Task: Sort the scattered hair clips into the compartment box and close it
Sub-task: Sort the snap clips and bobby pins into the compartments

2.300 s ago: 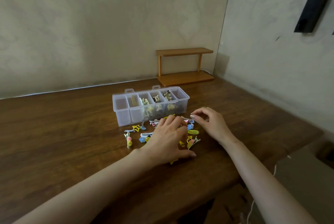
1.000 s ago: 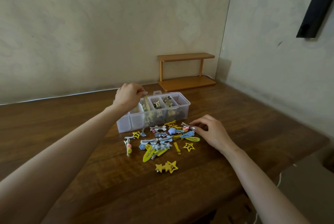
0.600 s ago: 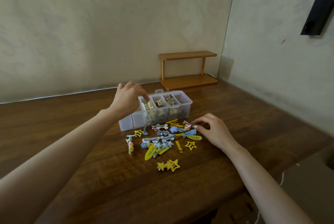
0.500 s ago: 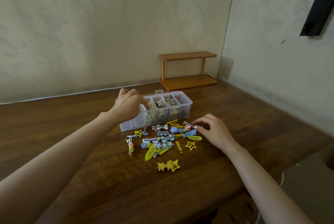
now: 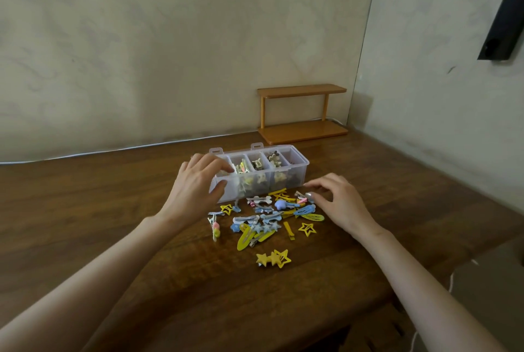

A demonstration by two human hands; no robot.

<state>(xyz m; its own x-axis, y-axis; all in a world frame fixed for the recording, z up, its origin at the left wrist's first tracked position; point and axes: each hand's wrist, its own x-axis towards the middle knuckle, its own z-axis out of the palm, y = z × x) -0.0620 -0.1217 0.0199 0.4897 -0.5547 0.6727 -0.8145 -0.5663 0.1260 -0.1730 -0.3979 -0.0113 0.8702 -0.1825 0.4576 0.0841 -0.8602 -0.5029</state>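
Seemingly light, thin and slick, colourful hair clips [image 5: 268, 217] lie heaped on the brown wooden table [image 5: 113, 209] before the clear plastic compartment box [image 5: 304, 166]; pinch them edgewise. Left hand [image 5: 195, 187] relaxed over the box; right hand [image 5: 340, 201] curled, pinch unclear.

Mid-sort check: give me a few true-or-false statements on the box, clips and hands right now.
1. The compartment box stands uncovered. True.
2. Every clip is in it. False: many hair clips lie on the table before it.
3. The left hand is at the box's left end. True.
4. The wooden shelf stands nearer than the box. False: it stands behind the box, by the wall.
5. A double yellow star clip lies nearest the person. True.
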